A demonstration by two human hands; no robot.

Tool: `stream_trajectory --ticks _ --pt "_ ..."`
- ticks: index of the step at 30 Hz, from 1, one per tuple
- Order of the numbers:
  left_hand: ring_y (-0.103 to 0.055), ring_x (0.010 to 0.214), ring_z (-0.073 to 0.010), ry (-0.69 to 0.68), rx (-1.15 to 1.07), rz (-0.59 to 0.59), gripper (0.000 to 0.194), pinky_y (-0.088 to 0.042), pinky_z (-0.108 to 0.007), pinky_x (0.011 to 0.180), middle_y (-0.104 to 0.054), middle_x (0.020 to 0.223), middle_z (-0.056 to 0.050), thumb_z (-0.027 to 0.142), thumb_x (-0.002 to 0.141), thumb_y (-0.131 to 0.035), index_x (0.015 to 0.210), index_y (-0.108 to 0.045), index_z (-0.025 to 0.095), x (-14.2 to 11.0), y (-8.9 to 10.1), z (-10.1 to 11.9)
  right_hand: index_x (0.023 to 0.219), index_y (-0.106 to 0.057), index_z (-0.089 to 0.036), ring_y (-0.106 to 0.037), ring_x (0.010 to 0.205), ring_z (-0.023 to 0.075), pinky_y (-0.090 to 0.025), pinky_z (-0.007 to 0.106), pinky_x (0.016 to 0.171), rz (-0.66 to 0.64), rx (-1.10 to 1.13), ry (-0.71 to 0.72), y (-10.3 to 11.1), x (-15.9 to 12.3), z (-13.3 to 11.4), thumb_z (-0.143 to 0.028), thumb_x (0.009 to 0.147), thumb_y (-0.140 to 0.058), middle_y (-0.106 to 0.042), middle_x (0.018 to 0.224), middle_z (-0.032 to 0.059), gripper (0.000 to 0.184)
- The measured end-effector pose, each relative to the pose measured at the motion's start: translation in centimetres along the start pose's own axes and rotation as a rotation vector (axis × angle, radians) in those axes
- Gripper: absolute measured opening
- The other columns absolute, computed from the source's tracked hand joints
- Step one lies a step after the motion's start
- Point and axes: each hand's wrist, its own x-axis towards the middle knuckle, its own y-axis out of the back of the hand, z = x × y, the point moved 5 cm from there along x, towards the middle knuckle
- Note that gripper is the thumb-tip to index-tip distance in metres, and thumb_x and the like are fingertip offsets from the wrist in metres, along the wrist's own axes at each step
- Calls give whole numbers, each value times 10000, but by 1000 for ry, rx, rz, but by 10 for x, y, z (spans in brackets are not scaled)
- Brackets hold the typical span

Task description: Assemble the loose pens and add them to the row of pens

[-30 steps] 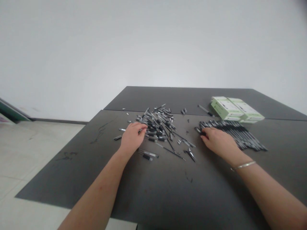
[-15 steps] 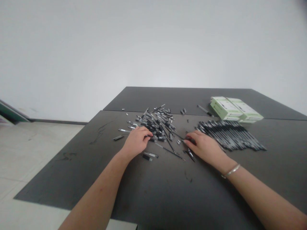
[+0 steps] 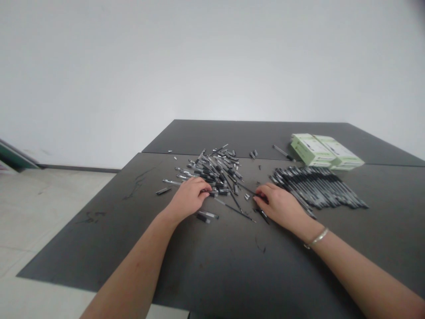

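My left hand (image 3: 190, 196) rests at the near left edge of a loose heap of pen parts (image 3: 219, 170), clear barrels, black grips, caps and thin refills. Its fingers are curled around a dark pen part, mostly hidden by them. Right of the heap, my right hand (image 3: 277, 203) pinches the near end of a thin dark pen refill (image 3: 245, 186) that slants out of the pile. Another refill (image 3: 234, 209) lies between the hands. A short dark piece with a metal tip (image 3: 263, 215) sits just below my right fingers.
A slanted row of assembled black pens (image 3: 322, 188) lies right of my right hand. Two green and white boxes (image 3: 338, 153) stand behind it, with a single pen (image 3: 282, 152) to their left. Small metal tips (image 3: 253, 154) and caps are scattered on the dark table (image 3: 232, 266).
My right hand has shifted slightly left and down, uncovering more of the nearest pen in the row. My left hand has barely moved.
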Motion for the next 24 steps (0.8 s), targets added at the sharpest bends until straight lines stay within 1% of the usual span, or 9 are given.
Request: stream_trajectory --ticks 4,7,9,11,14,16,20,24 --pt "-567 977 -216 9 7 -10 172 -423 -356 907 -667 993 -56 157 818 -578 939 -691 201 0 0 1 1004 -636 -181 -629 800 179 -446 264 722 50 44 -6 3 1 -1 -309 895 -482 -648 1006 74 228" --pt "-561 982 -218 15 17 -16 168 -418 -355 907 -663 999 -54 161 818 -581 944 -685 202 -1 -1 2 1006 -639 -178 -629 813 181 -445 267 747 81 86 11 8 3 -8 -312 905 -467 -649 1002 77 240" --pt "-561 976 -217 15 20 -15 152 -418 -351 898 -659 988 -52 165 815 -588 932 -677 199 -1 -1 2 975 -649 -188 -630 813 180 -437 267 756 48 99 42 9 5 -18 -313 909 -461 -660 967 68 235" --pt "-560 966 -216 16 22 -10 131 -420 -348 886 -656 972 -50 164 809 -596 915 -666 196 -1 -1 3 951 -658 -200 -633 802 180 -428 267 741 -17 84 67 8 7 -30 -317 908 -466 -674 934 60 228" --pt "-559 962 -216 18 26 -3 117 -418 -346 877 -651 970 -44 155 793 -610 896 -647 197 -2 -1 4 919 -664 -209 -642 778 189 -413 265 676 -123 26 73 3 10 -45 -347 896 -492 -693 897 59 221" --pt "-559 964 -215 20 23 -2 124 -417 -342 873 -648 979 -41 149 785 -616 895 -637 202 -2 0 6 903 -658 -203 -651 760 198 -404 263 635 -168 -21 64 1 13 -52 -365 884 -512 -701 873 67 219" --pt "-564 948 -213 17 10 6 134 -416 -340 865 -652 967 -33 138 778 -615 892 -628 208 -3 0 8 874 -646 -174 -673 797 234 -423 275 643 -197 -114 34 -2 21 -60 -320 882 -501 -713 856 105 206" --pt "-566 937 -213 4 -15 24 146 -424 -339 853 -660 950 -23 131 772 -618 893 -636 211 -3 -1 8 848 -672 -139 -681 798 262 -449 299 661 -197 -149 -6 -5 29 -63 -251 864 -472 -715 845 154 230"
